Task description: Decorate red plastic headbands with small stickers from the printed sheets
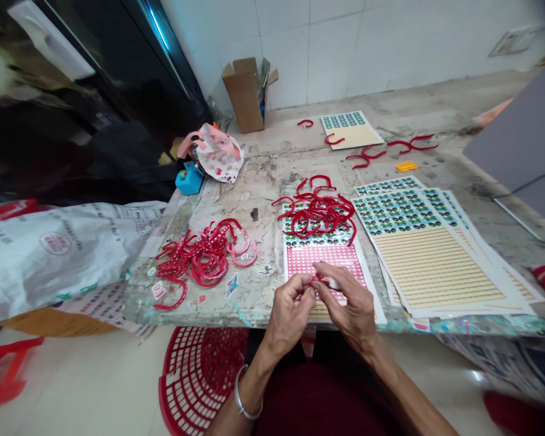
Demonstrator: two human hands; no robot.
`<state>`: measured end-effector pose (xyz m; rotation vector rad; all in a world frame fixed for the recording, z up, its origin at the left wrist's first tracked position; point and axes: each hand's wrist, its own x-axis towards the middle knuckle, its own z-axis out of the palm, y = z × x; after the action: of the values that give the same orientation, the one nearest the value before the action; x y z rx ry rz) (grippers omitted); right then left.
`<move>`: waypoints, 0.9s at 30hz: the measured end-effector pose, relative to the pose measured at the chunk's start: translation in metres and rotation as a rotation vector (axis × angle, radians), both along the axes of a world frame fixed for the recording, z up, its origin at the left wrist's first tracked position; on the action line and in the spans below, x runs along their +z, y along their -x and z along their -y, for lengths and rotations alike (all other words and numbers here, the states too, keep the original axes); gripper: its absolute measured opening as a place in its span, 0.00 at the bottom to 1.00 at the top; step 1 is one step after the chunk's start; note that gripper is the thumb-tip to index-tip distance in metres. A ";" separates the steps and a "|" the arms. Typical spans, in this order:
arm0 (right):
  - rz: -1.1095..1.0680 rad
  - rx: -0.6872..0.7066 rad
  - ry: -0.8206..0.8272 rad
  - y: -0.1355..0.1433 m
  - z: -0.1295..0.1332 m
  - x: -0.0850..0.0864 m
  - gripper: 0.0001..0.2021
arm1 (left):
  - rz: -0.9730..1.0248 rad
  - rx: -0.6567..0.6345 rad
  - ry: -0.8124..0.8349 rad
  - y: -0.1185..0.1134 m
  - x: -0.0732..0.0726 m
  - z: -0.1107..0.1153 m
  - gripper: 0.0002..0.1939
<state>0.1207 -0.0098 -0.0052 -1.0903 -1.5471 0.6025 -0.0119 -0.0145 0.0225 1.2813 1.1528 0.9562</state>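
Observation:
My left hand (292, 312) and my right hand (352, 306) meet over a sticker sheet (370, 284) near the table's front edge. Thumbs and fingertips of both are pinched on a small red piece (317, 280), mostly covered by the fingers. Behind them, a pile of plain red curved pieces (320, 212) lies on the sheet's upper part, which is printed in green and blue; below that are rows of pink marks. Off to the left sits another pile of red curved pieces (204, 257), some with white dots.
Stacked printed sheets (436, 260) lie at the right. A cardboard box (244, 100), a patterned bag (220, 154) and a blue tape dispenser (189, 180) stand farther back. Below the table's edge is a red basket (181, 387). A grey panel (518, 139) rises at the right.

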 end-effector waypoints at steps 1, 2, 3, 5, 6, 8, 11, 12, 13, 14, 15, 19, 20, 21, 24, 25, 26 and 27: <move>-0.015 -0.019 0.024 -0.001 0.000 0.000 0.18 | 0.005 0.012 0.004 -0.001 -0.002 0.001 0.08; -0.041 -0.031 0.062 -0.003 0.000 -0.001 0.18 | 0.006 0.020 0.006 -0.001 -0.004 0.002 0.07; -0.082 -0.038 0.104 -0.004 0.000 -0.002 0.17 | 0.003 0.023 0.005 -0.001 -0.005 0.003 0.07; -0.199 -0.031 0.179 -0.005 0.000 -0.004 0.13 | -0.002 0.019 -0.001 -0.002 -0.005 0.005 0.06; -0.261 -0.021 0.212 -0.005 -0.001 -0.005 0.10 | -0.006 0.014 -0.003 -0.002 -0.005 0.005 0.06; -0.357 -0.014 0.255 -0.006 -0.002 -0.007 0.08 | -0.017 0.012 -0.006 -0.002 -0.005 0.006 0.06; -0.385 -0.037 0.277 -0.007 -0.004 -0.008 0.06 | -0.038 0.024 -0.006 -0.003 -0.005 0.007 0.06; -0.382 -0.044 0.279 -0.008 -0.005 -0.007 0.06 | -0.041 0.027 -0.006 -0.003 -0.005 0.008 0.06; -0.378 -0.050 0.281 -0.009 -0.005 -0.007 0.05 | -0.041 0.026 -0.008 -0.004 -0.005 0.008 0.07; -0.373 -0.052 0.286 -0.009 -0.005 -0.007 0.05 | -0.037 0.020 -0.011 -0.004 -0.005 0.009 0.07; -0.372 -0.054 0.291 -0.010 -0.005 -0.006 0.05 | -0.033 0.014 -0.015 -0.005 -0.005 0.009 0.07; -0.381 -0.100 0.299 -0.009 -0.005 -0.005 0.05 | -0.072 0.007 -0.034 -0.007 -0.007 0.009 0.07; -0.373 -0.123 0.287 -0.008 -0.004 -0.004 0.05 | -0.095 0.013 -0.041 -0.008 -0.008 0.009 0.08; -0.359 -0.145 0.267 -0.006 -0.004 -0.003 0.05 | -0.116 0.021 -0.048 -0.008 -0.009 0.009 0.08; -0.302 -0.163 0.180 -0.002 -0.001 0.005 0.02 | -0.150 0.041 -0.073 -0.010 -0.010 0.008 0.10; -0.279 -0.155 0.147 -0.001 0.000 0.008 0.01 | -0.160 0.047 -0.087 -0.011 -0.009 0.008 0.10; -0.255 -0.144 0.114 0.000 0.002 0.011 0.01 | -0.171 0.051 -0.105 -0.011 -0.009 0.008 0.10; -0.232 -0.134 0.086 0.001 0.003 0.014 0.02 | -0.181 0.053 -0.127 -0.012 -0.009 0.008 0.10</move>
<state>0.1200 -0.0123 0.0084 -1.1357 -1.2480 0.6832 0.0000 -0.0228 0.0138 1.4698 1.2879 0.9804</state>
